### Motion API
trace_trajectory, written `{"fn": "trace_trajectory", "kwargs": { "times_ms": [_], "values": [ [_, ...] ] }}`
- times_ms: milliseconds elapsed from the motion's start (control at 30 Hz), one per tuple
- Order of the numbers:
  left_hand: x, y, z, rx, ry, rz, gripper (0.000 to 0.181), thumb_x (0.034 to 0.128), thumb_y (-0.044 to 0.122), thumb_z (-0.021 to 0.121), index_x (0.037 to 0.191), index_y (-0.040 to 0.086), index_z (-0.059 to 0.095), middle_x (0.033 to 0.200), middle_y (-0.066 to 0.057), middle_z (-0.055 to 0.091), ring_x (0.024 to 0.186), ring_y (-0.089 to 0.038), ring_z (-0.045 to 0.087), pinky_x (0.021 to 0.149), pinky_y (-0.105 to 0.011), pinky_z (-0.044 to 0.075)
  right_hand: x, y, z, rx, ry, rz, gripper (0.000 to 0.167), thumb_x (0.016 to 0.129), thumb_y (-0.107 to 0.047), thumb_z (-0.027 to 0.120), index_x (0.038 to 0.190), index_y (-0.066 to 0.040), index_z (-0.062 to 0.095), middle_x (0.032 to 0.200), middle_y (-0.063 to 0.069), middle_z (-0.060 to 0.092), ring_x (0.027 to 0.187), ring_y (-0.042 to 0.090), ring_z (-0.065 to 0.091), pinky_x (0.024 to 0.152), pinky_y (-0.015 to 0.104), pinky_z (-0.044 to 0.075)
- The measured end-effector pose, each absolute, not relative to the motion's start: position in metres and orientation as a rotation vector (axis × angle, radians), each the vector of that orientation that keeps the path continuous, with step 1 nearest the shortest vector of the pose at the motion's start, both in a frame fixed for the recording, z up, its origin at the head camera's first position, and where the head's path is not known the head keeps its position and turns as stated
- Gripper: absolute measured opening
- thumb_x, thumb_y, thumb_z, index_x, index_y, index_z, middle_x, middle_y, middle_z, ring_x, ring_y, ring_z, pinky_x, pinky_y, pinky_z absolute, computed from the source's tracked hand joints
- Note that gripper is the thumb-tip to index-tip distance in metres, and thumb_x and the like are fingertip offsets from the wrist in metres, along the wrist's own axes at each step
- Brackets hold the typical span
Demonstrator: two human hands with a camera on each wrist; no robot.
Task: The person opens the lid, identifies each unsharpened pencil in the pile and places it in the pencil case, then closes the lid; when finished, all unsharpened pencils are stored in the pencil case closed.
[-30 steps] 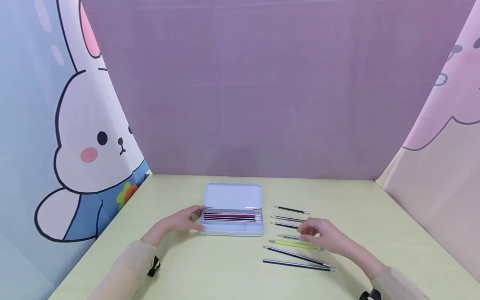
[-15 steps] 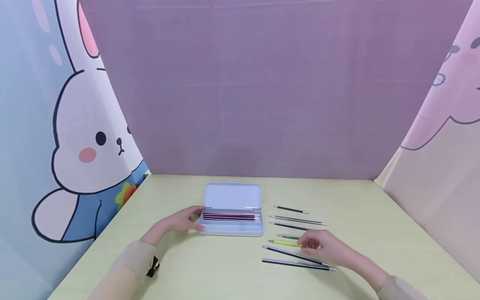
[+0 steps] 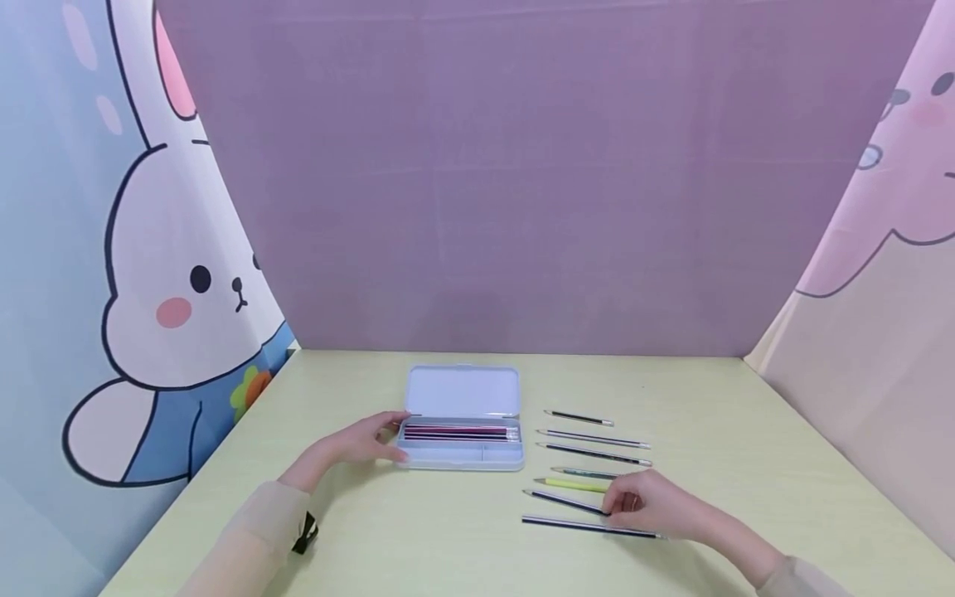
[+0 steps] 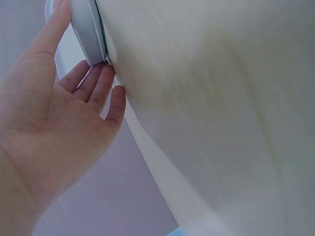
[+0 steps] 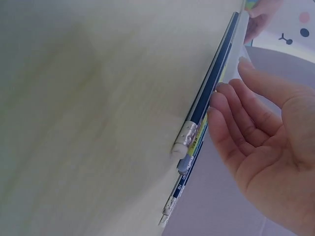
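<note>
My left hand (image 3: 366, 439) holds the left end of an open pale-blue pencil case (image 3: 448, 464). In the left wrist view, the thumb and fingers lie on either side of the case's end (image 4: 88, 34). Several striped pencils (image 3: 455, 433) lie in the case's back compartment. My right hand (image 3: 656, 507) hovers over the lower loose pencils, thumb and fingers bent and apart. It hides part of a dark pencil (image 3: 559, 500) and the end of a yellow pencil (image 3: 570, 483). A striped dark pencil (image 3: 563, 522) lies nearest me; its white eraser (image 5: 179, 149) shows in the right wrist view.
Right of the case, more pencils lie in a rough column: a short black pencil (image 3: 578, 417), a striped pencil (image 3: 593, 438), a black pencil (image 3: 593, 453) and a green one (image 3: 582, 473). The case's lid (image 3: 462, 391) leans back. A purple backdrop (image 3: 477, 207) borders the table.
My right hand has moved toward me along the pencil column, uncovering the upper pencils and now covering parts of the lower ones. The left hand stays at the case.
</note>
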State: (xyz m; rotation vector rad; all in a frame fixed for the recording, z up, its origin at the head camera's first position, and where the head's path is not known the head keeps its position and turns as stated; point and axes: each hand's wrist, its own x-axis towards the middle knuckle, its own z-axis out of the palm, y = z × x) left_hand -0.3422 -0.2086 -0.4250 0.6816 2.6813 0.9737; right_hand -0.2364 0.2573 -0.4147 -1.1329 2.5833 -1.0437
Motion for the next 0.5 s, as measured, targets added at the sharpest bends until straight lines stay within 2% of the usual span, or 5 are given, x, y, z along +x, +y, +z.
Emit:
{"fn": "trace_trajectory", "kwargs": {
  "times_ms": [267, 500],
  "values": [
    [-0.3447, -0.2089, -0.4268, 0.672, 2.687, 0.979, 0.082, 0.0779, 0.038, 0.075, 0.142, 0.002, 0.037, 0.137, -0.018, 0.046, 0.123, -0.033, 0.045, 0.104, -0.055, 0.034, -0.2348, 0.2597, -0.4148, -1.124, 2.546, -1.041, 0.015, 0.083, -0.019, 0.07, 0.089, -0.007, 0.066, 0.079, -0.007, 0.062, 0.071, -0.003, 0.054, 0.059, 0.02, 0.051],
    [-0.3447, -0.2097, -0.4294, 0.677, 2.689, 0.965, 0.083, 0.078, 0.039, 0.074, 0.142, 0.003, 0.036, 0.138, -0.017, 0.046, 0.123, -0.033, 0.045, 0.104, -0.053, 0.035, -0.2344, 0.2574, -0.4144, -1.128, 2.572, -0.983, 0.008, 0.079, -0.012, 0.073, 0.087, -0.008, 0.072, 0.078, -0.002, 0.06, 0.069, -0.005, 0.053, 0.058, 0.018, 0.05]
  ]
}}
